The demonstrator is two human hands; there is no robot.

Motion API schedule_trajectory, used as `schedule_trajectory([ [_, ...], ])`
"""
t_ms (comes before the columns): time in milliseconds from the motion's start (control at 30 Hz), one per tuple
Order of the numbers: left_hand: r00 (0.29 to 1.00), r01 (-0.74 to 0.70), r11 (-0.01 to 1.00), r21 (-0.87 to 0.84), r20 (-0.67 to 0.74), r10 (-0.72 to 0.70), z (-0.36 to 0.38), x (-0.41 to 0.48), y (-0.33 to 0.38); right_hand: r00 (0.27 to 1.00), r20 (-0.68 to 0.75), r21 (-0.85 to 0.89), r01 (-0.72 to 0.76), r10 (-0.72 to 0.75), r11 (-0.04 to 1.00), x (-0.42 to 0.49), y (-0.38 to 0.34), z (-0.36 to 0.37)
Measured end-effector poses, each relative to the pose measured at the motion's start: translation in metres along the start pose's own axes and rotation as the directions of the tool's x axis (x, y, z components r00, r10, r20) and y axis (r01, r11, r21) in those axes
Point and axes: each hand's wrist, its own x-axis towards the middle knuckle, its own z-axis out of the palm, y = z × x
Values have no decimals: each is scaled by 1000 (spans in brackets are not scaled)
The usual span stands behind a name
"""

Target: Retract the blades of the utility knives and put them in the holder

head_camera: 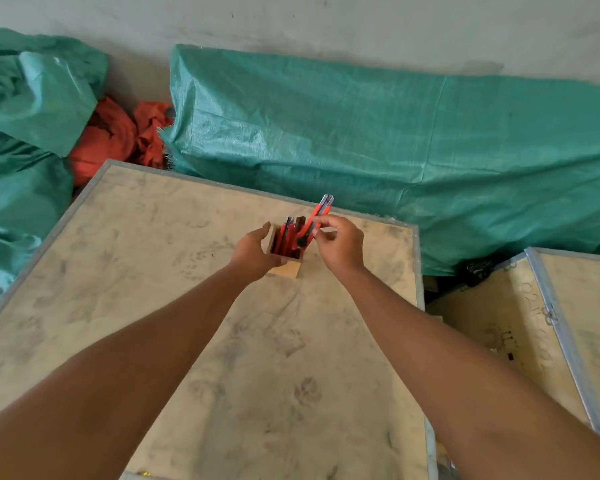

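A small square wooden holder (289, 268) stands on the far part of a dusty wooden crate top (194, 327). Several red utility knives (286, 235) stand upright inside it. My left hand (255, 252) grips the holder's left side. My right hand (340, 242) pinches one more red utility knife (317, 216), tilted, its black butt end just over the holder's opening and its metal tip pointing up and away. No blade shows beyond the metal tip.
Green tarpaulin (395, 140) covers bundles behind the crate and at the left. Crumpled orange cloth (115, 136) lies between them. A second wooden crate with metal edging (541, 323) stands at the right, with a gap between the crates.
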Motion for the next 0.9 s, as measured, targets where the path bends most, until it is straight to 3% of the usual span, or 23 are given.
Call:
schedule_trajectory([
  [100,1000,7,1000,-16,9,-7,11,11,-5,997,3,-41,79,-78,996,2,8,13],
  [367,999,-36,998,-54,-34,34,21,18,-13,980,193,-116,73,-50,991,-9,21,30],
  [900,997,-53,997,-62,-66,49,7,3,12,989,140,9,-52,50,999,-12,4,17],
])
